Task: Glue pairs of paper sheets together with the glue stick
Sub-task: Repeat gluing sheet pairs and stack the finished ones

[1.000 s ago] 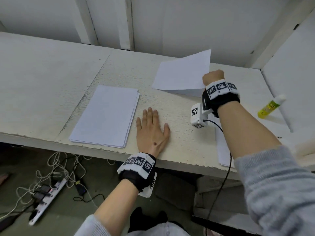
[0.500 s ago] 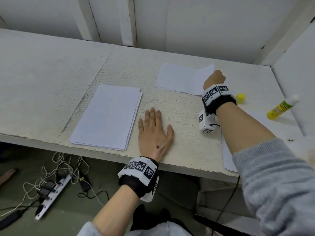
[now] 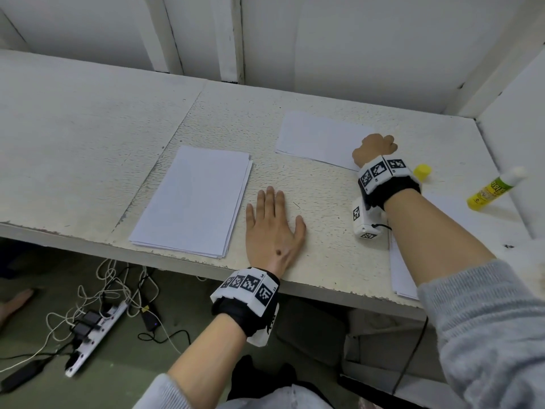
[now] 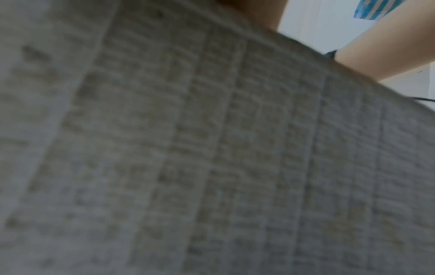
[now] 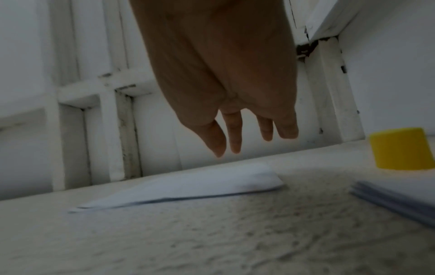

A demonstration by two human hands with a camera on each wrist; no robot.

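The right hand [image 5: 219, 78] hangs with loose, nearly straight fingers [image 5: 217, 137] that hold nothing, just above the far sheet [image 3: 318, 137]. A second ago that hand held the sheet lifted off the table; now the sheet lies flat near the back wall, so it has been let go and laid aside, probably as a finished pair. The left hand [image 3: 272, 228] lies flat, fingers spread and straight, pressing on the table [image 3: 88, 143] as it did before, just beside the paper stack [image 3: 194, 199]. A second stack [image 3: 401, 273] lies under the right forearm. The glue stick [image 3: 492, 187] lies uncapped at the right, well apart from both hands, its yellow cap [image 3: 422, 171] standing near the right wrist. The next pair likely needs fresh sheets and the glue stick picked up.
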